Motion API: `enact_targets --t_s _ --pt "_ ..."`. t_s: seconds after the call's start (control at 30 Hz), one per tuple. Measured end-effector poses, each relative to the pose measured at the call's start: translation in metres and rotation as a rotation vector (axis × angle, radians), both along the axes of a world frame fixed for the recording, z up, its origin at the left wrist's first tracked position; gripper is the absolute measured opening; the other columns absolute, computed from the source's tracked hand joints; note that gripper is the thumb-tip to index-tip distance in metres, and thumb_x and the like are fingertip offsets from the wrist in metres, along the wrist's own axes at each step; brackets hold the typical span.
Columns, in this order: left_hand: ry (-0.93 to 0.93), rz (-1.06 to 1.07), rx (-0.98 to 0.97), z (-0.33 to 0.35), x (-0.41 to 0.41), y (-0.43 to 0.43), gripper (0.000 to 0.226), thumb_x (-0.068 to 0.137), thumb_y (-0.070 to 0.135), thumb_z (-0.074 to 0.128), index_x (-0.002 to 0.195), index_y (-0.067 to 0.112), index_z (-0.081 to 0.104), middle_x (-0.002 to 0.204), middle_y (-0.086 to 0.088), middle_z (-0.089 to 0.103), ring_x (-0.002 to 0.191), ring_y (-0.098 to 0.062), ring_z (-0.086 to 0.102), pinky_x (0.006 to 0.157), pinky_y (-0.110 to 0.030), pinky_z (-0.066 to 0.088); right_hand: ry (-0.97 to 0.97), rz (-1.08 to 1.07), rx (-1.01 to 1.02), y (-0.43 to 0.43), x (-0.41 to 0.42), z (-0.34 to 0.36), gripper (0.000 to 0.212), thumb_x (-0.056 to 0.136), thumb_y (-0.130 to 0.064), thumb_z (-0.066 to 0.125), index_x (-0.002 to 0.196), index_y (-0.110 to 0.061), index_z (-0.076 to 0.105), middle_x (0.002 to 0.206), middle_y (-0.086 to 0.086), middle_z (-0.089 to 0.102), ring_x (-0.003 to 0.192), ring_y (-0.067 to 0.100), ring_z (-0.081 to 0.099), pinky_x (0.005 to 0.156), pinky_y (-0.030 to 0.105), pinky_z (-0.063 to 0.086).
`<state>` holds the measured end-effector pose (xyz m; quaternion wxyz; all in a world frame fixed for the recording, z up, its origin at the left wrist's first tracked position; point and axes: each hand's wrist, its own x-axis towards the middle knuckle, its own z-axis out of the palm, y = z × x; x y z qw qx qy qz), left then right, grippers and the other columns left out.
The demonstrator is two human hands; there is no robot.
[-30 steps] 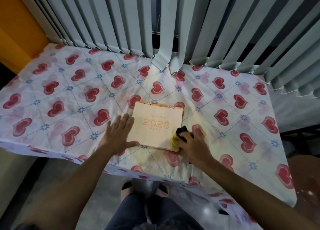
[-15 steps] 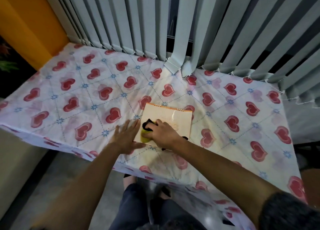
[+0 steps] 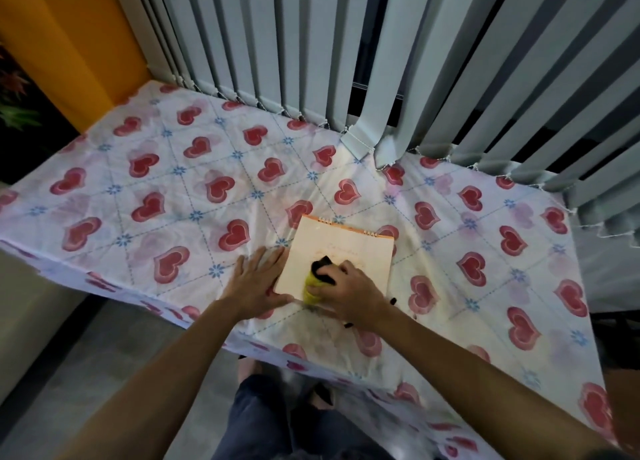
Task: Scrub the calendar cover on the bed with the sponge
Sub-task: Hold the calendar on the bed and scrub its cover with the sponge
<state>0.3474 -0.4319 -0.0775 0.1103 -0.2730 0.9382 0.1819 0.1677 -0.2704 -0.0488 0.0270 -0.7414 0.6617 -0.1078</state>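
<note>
A pale orange spiral-bound calendar (image 3: 349, 248) lies flat near the front edge of the bed (image 3: 173, 189), its cover facing up. My right hand (image 3: 349, 293) grips a yellow and black sponge (image 3: 317, 277) and presses it on the lower middle of the cover. My left hand (image 3: 256, 279) lies flat with fingers spread on the sheet, touching the calendar's left edge. The printed year on the cover is mostly hidden by my right hand and the sponge.
The bed carries a white sheet with red hearts and blue flowers. Grey vertical blinds (image 3: 381, 61) hang along its far side, some slats resting on the sheet. An orange wall (image 3: 69, 37) stands at the far left. My legs (image 3: 277, 421) are below the bed's front edge.
My right hand slid the sponge from the calendar's lower right corner to its left side, then back toward the lower middle. My left hand stayed at the left edge. The camera shifted.
</note>
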Motion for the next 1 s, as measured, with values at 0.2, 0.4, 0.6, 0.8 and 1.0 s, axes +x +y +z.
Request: enact_targets --t_s 0.2,0.4,0.6,0.8,1.0 --pt "0.047 0.043 0.091 -0.005 0.003 -0.005 0.092 0.084 0.066 0.044 0.148 0.029 -0.011 0.160 0.006 -0.008 0.146 -0.016 -0.013 0.116 -0.046 -0.009 -0.043 0.010 0.032 -0.030 0.016 0.003 0.026 0.082 -0.022 0.067 0.109 -0.024 0.069 0.117 0.013 0.063 0.082 0.036 0.055 0.062 0.042 0.054" --pt "0.037 0.013 0.014 -0.012 0.007 0.002 0.073 0.090 0.063 0.022 0.146 0.034 -0.016 0.150 0.015 -0.025 0.141 -0.011 -0.024 0.112 -0.043 -0.017 -0.098 -0.444 0.121 -0.066 -0.008 0.003 0.032 0.091 -0.022 0.056 0.121 -0.031 0.060 0.135 0.006 0.047 0.105 0.035 0.044 0.079 0.044 0.052" --pt "0.052 0.045 -0.076 -0.013 0.005 0.010 0.061 0.098 0.046 0.019 0.150 0.025 -0.003 0.160 0.006 -0.003 0.147 -0.019 -0.006 0.116 -0.047 -0.005 -0.070 -0.444 0.077 -0.076 0.010 0.002 0.032 0.083 -0.016 0.064 0.114 -0.022 0.064 0.124 0.013 0.053 0.099 0.039 0.048 0.069 0.043 0.053" --pt "0.084 -0.001 -0.157 0.000 0.005 0.012 0.060 0.094 0.043 0.026 0.144 0.010 0.035 0.151 -0.008 0.036 0.137 -0.035 0.035 0.104 -0.062 0.030 -0.062 -0.364 0.093 -0.081 0.010 -0.004 0.034 0.082 -0.019 0.067 0.116 -0.021 0.065 0.121 0.015 0.056 0.096 0.041 0.050 0.063 0.043 0.054" --pt "0.029 -0.089 -0.240 0.002 0.001 0.013 0.056 0.092 0.037 0.030 0.144 0.019 0.036 0.151 -0.012 0.036 0.134 -0.044 0.037 0.097 -0.066 0.038 0.090 -0.534 0.106 -0.136 -0.006 -0.001 0.035 0.086 -0.015 0.056 0.121 -0.019 0.058 0.130 0.014 0.050 0.102 0.039 0.047 0.073 0.043 0.049"
